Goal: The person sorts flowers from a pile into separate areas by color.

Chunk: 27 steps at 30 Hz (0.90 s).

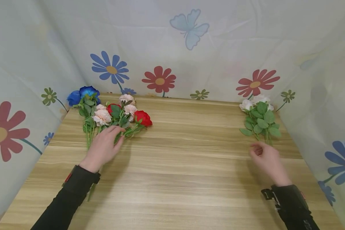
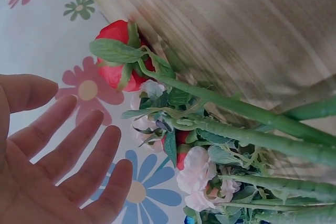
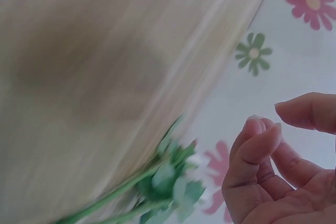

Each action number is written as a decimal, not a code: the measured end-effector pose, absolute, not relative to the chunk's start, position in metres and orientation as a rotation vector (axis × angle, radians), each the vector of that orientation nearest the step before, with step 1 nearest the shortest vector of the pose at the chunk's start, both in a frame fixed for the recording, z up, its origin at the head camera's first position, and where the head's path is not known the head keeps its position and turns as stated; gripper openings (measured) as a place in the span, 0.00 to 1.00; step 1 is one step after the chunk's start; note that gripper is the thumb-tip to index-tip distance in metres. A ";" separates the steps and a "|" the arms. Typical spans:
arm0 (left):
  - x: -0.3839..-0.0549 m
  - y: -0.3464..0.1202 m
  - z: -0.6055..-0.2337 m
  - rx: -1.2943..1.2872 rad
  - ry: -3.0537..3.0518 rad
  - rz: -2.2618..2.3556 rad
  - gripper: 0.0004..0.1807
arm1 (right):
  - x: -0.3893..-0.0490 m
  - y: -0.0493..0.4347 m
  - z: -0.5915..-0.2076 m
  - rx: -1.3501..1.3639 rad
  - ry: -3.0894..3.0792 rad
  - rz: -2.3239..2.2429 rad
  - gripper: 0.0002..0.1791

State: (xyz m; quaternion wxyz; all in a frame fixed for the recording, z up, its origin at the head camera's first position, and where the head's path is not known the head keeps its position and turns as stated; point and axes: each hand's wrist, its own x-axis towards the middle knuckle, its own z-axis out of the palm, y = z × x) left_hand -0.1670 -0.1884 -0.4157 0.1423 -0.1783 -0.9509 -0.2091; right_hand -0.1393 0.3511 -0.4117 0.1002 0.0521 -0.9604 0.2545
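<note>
Head view shows the right hand (image 1: 268, 161), loosely curled and empty, nearest the white-petalled, green-leaved artificial roses (image 1: 261, 118) just beyond its fingers, stems running toward it, while the left hand (image 1: 103, 147), fingers extended, empty, is near the red, round-headed artificial rose (image 1: 143, 118).

Room to pass spans the middle of the tabletop (image 1: 189, 159), front edge to back edge, where hanging cloth (image 1: 218, 60) blocks the way. Blue, pink and red flowers (image 1: 102, 117) (stems (image 1: 88, 135) trailing frontward) obstruct the back left corner; white flowers (image 1: 246, 104), the back right.
</note>
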 end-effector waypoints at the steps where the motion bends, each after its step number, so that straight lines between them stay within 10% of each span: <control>1: -0.167 -0.189 -0.415 -0.514 -2.754 -0.602 0.13 | -0.142 0.346 -0.411 0.166 -2.832 0.775 0.13; 27: -0.169 -0.175 -0.407 -0.548 -2.832 -0.557 0.15 | -0.184 0.246 -0.409 0.377 -2.832 0.992 0.13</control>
